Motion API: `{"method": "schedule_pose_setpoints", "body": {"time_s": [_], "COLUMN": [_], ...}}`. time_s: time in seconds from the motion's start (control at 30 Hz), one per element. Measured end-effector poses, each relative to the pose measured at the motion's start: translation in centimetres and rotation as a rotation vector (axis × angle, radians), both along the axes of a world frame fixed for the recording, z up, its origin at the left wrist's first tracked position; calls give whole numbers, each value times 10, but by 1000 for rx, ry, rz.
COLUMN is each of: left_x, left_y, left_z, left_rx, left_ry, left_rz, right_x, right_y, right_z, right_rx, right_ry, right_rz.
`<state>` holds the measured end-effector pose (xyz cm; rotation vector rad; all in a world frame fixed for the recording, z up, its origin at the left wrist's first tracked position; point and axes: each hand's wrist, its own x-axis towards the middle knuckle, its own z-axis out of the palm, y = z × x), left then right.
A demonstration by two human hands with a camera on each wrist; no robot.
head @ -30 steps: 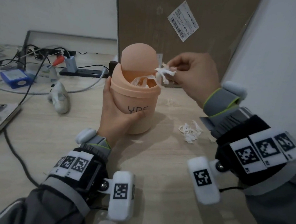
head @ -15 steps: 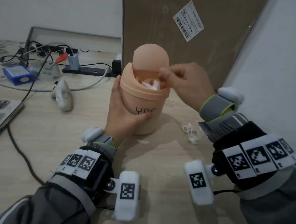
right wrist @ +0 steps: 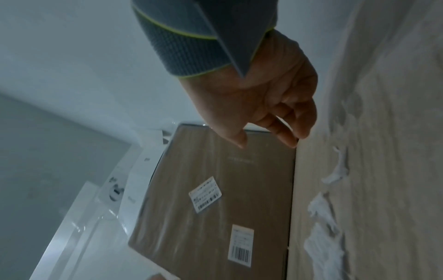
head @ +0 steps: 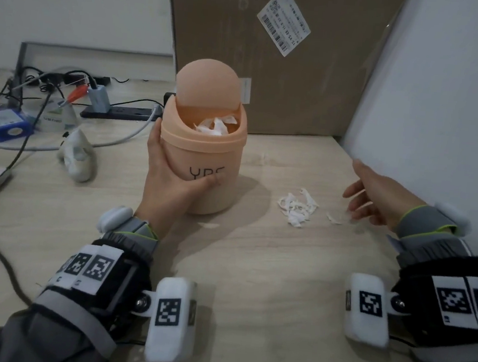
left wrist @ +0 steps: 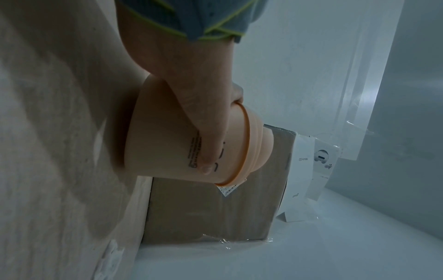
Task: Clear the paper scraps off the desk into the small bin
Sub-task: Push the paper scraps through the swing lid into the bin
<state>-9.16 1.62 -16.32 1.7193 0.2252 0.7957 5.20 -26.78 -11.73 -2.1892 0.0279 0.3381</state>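
Peach plastic bin [head: 204, 160] stands upright on the pale wooden bench [head: 252, 269], its domed swing lid tipped back so white scraps [head: 216, 126] show inside the mouth. My left hand [head: 168, 180] grips the bin's left side, thumb across the front by the black lettering; the left wrist view shows that thumb [left wrist: 210, 144] curled over the wall just below the rim. To the right of the bin, a loose pile of torn paper [head: 298, 208] lies on the bench, with one small shred [head: 334, 218] just right of it. My right hand [head: 376, 197] hovers further right, near that shred, fingers relaxed and spread, holding nothing; the right wrist view shows its fingertips [right wrist: 291, 140] loosely bent above the bench. A cardboard box [head: 273, 53] stands at the far edge behind the bin. Cables [head: 51, 81] and a blue box [head: 2, 126] sit at far left.
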Motion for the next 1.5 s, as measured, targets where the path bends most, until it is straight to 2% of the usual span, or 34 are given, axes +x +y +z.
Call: {"method": "schedule_pose_setpoints", "body": {"time_s": [0.1,0.2,0.43,0.53,0.67,0.73,0.83,1.0,1.2,1.37,1.5], "left_x": [0,0,1,2,1,0,0,0,1,1,2], "left_y": [1,1,-1,-3,-3,-3,-3,-3,-2,-4,-3], "left_z": [0,0,1,2,2,3,3,3,2,3,2], "left_rx": [4,4,4,2,6,4,-2,-3,2,11,5], "left_ry": [2,-15,4,16,21,22,18,4,-5,-14,-25], "left_rz": [4,-5,6,10,14,7,2,5,3,0,-1], "right_x": [5,7,3,3,6,7,2,-9,-11,-6,-4], "right_y": [-8,-9,12,13,6,5,9,24,36,37,36], "right_z": [-7,-14,-20,-20,-26,-31,-30,-30,-39,-45,-44], "right_rx": [-78,-74,307,390,198,76,-191,-409,-417,-294,-246], "right_ry": [58,104,135,52,-211,-257,-236,-281,-423,-540,-561], "right_rz": [10,49,236,237,123,139,325,559,618,529,461]}}
